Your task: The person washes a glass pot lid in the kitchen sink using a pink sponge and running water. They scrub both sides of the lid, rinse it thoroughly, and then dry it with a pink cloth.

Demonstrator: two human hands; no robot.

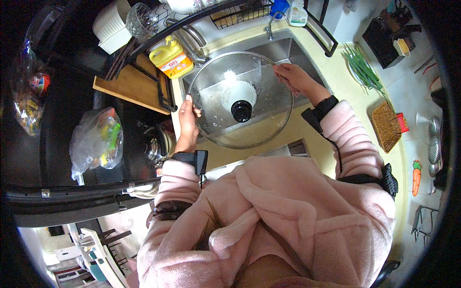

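A large round glass pan lid [216, 122] with a metal rim and a black knob is held up over the stainless steel sink [306, 54]. My left hand [188, 117] grips its rim at the left side. At the upper right of the rim is my right hand [291, 77], its fingers closed on the edge together with a thin pinkish cloth [293, 88]. Droplets or spots show on the glass. Through the lid a whitish round thing shows beneath the knob; what it is I cannot tell. The faucet [269, 33] stands behind the sink.
A yellow detergent jug [172, 59] stands left of the sink, near a wooden cutting board [126, 94] in a rack. A spray bottle [298, 14] is behind the sink. Green onions [362, 70] on a plate and a wicker basket [386, 126] lie on the right counter.
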